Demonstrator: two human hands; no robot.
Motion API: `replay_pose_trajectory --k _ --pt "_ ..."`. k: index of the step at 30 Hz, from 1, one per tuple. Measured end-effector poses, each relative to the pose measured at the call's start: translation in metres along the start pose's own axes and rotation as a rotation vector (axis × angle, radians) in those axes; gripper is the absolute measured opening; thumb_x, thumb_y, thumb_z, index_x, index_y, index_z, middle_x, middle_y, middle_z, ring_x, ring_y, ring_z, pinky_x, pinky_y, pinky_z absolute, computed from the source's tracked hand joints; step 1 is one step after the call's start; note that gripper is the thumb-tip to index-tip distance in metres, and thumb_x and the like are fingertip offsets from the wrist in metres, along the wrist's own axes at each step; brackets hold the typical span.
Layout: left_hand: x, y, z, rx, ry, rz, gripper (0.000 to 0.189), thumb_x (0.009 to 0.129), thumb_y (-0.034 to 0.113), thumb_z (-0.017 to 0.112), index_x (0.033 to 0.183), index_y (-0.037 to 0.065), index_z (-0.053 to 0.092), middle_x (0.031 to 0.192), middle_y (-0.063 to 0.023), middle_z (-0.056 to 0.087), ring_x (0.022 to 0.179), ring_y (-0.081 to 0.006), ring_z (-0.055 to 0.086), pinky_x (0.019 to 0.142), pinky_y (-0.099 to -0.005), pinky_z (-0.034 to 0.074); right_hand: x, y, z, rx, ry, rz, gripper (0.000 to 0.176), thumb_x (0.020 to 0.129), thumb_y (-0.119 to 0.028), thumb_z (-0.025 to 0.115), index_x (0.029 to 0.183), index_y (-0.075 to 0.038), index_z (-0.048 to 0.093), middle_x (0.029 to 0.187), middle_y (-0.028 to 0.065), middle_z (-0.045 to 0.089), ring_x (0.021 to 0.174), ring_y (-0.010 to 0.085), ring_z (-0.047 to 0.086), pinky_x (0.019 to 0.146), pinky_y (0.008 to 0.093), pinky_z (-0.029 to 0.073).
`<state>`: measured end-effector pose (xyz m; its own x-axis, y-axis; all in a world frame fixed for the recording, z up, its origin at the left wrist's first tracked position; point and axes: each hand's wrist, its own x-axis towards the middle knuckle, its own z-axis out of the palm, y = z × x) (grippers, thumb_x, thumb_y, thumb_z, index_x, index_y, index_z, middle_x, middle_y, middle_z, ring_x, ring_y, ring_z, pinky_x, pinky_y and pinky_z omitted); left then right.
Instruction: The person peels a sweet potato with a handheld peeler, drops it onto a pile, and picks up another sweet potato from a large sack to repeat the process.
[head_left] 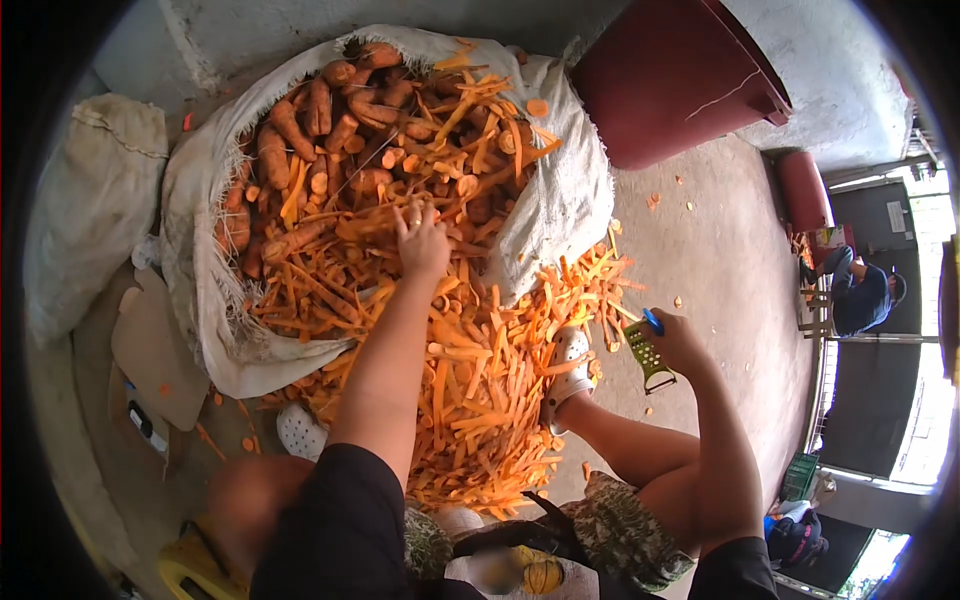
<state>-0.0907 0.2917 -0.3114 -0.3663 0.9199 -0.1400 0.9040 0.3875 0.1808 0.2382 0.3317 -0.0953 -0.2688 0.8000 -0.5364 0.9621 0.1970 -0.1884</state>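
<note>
My left hand (424, 240) reaches into an open white sack (545, 210) of carrots, its fingers spread over orange peelings; whether it touches a carrot under the fingertips is hard to make out. Whole carrots (320, 108) fill the upper left of the sack, some with cut ends. My right hand (680, 345), off to the right above the floor, is closed around the blue handle of a green peeler (642, 348), whose slotted blade end points down. A large heap of peelings (470, 400) spills from the sack down between my legs.
A large dark red bin (680, 80) stands at the upper right, a smaller red bin (803, 192) beyond it. At left are a closed sack (95, 210) and a flat piece of cardboard (155, 345). A seated person (860, 295) is far right, another person (797, 535) below.
</note>
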Motion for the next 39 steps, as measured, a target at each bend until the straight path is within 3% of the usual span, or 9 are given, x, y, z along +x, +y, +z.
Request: replay_pose_trajectory --k 4,6,13,17,21,30,35,38,39 --pt "-0.002 -0.024 -0.007 0.052 -0.021 -0.201 0.027 0.085 0.016 0.046 0.108 0.009 0.056 0.133 -0.0116 0.035 0.13 -0.0311 0.017 0.105 -0.0539 -0.002 -0.003 0.02 0.005 0.001 0.047 -0.07 0.017 0.082 -0.016 0.054 0.086 0.001 0.053 0.064 0.0147 0.053 0.055 0.0196 0.046 0.056 0.0351 0.04" --pt "-0.006 -0.026 -0.004 -0.002 0.108 -0.194 0.028 0.084 0.013 0.045 0.111 0.007 0.053 0.131 -0.0134 0.037 0.129 -0.0317 0.02 0.105 -0.0533 0.0 -0.01 0.021 0.003 0.005 0.042 -0.023 0.017 0.082 -0.016 0.054 0.093 -0.003 0.056 0.075 0.0197 0.059 0.069 0.0349 0.057 0.063 0.0398 0.043" --pt "0.041 0.043 0.044 0.196 0.057 0.552 0.035 0.082 0.011 0.048 0.117 0.01 0.05 0.135 -0.0045 0.032 0.129 -0.0271 0.02 0.105 -0.0533 0.007 -0.029 0.018 -0.002 -0.039 0.056 -0.155 0.016 0.077 -0.011 0.055 0.093 -0.005 0.056 0.079 0.0174 0.059 0.074 0.0339 0.057 0.065 0.0399 0.043" --pt "0.061 0.064 0.015 0.676 -0.333 0.535 0.04 0.084 0.016 0.049 0.123 0.015 0.046 0.139 -0.0023 0.027 0.133 -0.0251 0.007 0.105 -0.0544 0.006 -0.039 0.004 -0.012 0.06 0.062 -0.22 0.018 0.073 -0.005 0.056 0.091 -0.004 0.055 0.082 0.016 0.058 0.076 0.034 0.056 0.066 0.039 0.043" --pt "0.072 0.067 0.006 0.978 -0.355 0.683 0.038 0.084 0.02 0.05 0.122 0.015 0.048 0.135 -0.0028 0.03 0.131 -0.0271 0.013 0.104 -0.055 0.009 -0.043 -0.003 -0.023 0.03 0.051 -0.216 0.023 0.069 0.001 0.055 0.092 -0.002 0.054 0.085 0.0167 0.058 0.08 0.0358 0.056 0.068 0.039 0.043" --pt "0.07 0.058 -0.002 0.671 -0.093 0.453 0.033 0.082 0.017 0.051 0.115 0.021 0.049 0.127 -0.0061 0.032 0.12 -0.0284 0.029 0.097 -0.0543 0.023 -0.046 0.006 -0.027 0.06 0.058 -0.246 0.023 0.069 0.001 0.055 0.091 -0.002 0.054 0.087 0.016 0.058 0.08 0.0352 0.056 0.068 0.039 0.043" --pt "0.059 0.029 -0.045 0.197 -0.031 0.357 0.032 0.076 0.012 0.059 0.104 0.004 0.047 0.109 -0.0123 0.051 0.084 -0.0303 0.058 0.074 -0.0408 0.048 -0.053 0.004 -0.033 0.065 0.083 -0.271 0.021 0.07 -0.001 0.055 0.091 -0.003 0.054 0.087 0.0155 0.058 0.08 0.035 0.055 0.068 0.0394 0.043" --pt "0.03 0.023 -0.081 -0.049 -0.168 0.15 0.039 0.074 0.018 0.064 0.105 0.003 0.046 0.102 -0.014 0.055 0.086 -0.0288 0.057 0.074 -0.0387 0.048 -0.06 0.001 -0.036 0.051 0.14 -0.326 0.018 0.072 -0.003 0.055 0.09 -0.003 0.054 0.086 0.0156 0.057 0.079 0.0351 0.055 0.067 0.04 0.042" --pt "0.017 0.017 -0.081 -0.008 -0.014 0.163 0.045 0.072 0.025 0.068 0.104 0.002 0.046 0.1 -0.0147 0.055 0.088 -0.0273 0.057 0.074 -0.0371 0.048 -0.063 -0.002 -0.04 0.046 0.139 -0.329 0.018 0.073 -0.004 0.055 0.091 -0.003 0.054 0.086 0.0158 0.058 0.08 0.0349 0.055 0.067 0.04 0.042"
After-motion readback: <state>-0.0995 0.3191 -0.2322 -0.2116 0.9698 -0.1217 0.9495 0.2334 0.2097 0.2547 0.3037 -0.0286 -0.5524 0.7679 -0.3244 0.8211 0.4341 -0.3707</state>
